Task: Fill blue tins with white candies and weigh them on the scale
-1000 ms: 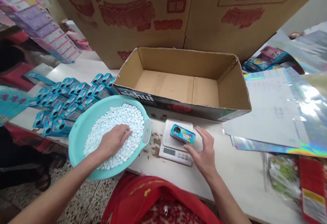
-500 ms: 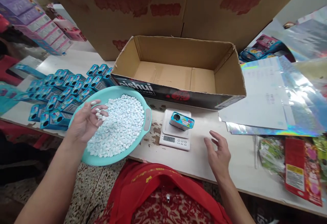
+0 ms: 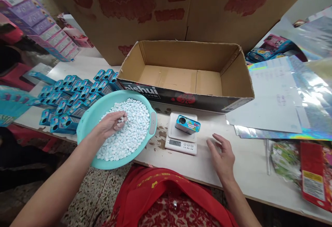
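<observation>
My left hand (image 3: 113, 123) is over a turquoise basin (image 3: 89, 118), its fingers curled around a few small white candies. Many more of these white candies (image 3: 137, 123) fill the basin's right part. To the right, a blue candy tin (image 3: 188, 124) with a round dark hole in its top stands on a white digital scale (image 3: 181, 147). The scale's display is lit, but its digits are hard to read. Beside the scale, my right hand (image 3: 221, 153) rests at the table with fingers apart, holding nothing.
Behind the scale lies a cardboard tray box (image 3: 181, 99), against a large carton (image 3: 166, 23). Many blue tins (image 3: 75, 107) crowd the left side. Paper sheets (image 3: 269, 99), a clear bag (image 3: 285, 159) and a red packet (image 3: 313, 175) lie at right on the white table (image 3: 246, 171).
My left hand has moved right and down over the candies, and its fingers have closed more. The right hand stays beside the scale. The view has shifted slightly.
</observation>
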Available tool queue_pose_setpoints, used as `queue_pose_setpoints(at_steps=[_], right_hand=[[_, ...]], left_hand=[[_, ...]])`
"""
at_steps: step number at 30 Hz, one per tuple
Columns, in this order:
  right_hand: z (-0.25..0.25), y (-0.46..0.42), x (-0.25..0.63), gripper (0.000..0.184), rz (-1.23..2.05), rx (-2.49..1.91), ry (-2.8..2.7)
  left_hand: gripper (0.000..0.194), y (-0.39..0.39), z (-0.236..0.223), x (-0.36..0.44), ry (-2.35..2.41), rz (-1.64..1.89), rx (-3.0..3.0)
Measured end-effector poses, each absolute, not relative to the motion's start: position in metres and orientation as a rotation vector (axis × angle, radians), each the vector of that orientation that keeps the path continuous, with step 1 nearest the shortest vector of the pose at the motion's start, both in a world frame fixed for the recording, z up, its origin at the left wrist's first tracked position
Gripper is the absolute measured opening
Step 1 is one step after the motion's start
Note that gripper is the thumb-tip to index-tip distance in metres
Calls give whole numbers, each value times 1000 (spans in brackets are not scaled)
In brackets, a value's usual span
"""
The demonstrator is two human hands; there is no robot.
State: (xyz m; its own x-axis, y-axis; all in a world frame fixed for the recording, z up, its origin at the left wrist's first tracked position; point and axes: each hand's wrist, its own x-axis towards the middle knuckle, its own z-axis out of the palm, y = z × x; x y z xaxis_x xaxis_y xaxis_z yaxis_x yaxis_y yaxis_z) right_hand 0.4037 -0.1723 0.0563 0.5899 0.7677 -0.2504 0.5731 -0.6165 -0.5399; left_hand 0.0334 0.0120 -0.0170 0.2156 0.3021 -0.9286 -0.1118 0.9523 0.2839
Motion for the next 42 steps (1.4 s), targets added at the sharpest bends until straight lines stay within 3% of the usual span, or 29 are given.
queue_pose_setpoints(at_steps=[4, 10, 13, 19, 42], right_hand=[[46, -179, 407, 37, 539, -2408, -1200], [32, -187, 409, 33, 348, -2357, -1507], [32, -188, 410, 29, 327, -2337, -1546], [30, -186, 410, 24, 269, -2306, -1575], [27, -186, 412, 24, 253, -2305, -1554]], left_hand=[[22, 24, -2, 56, 1250, 135, 579], [11, 57, 37, 141, 819, -82, 1097], [7, 59, 42, 184, 655, -149, 1429], [16, 47, 44, 213, 608, -219, 1866], [21, 50, 54, 209, 582, -61, 1891]])
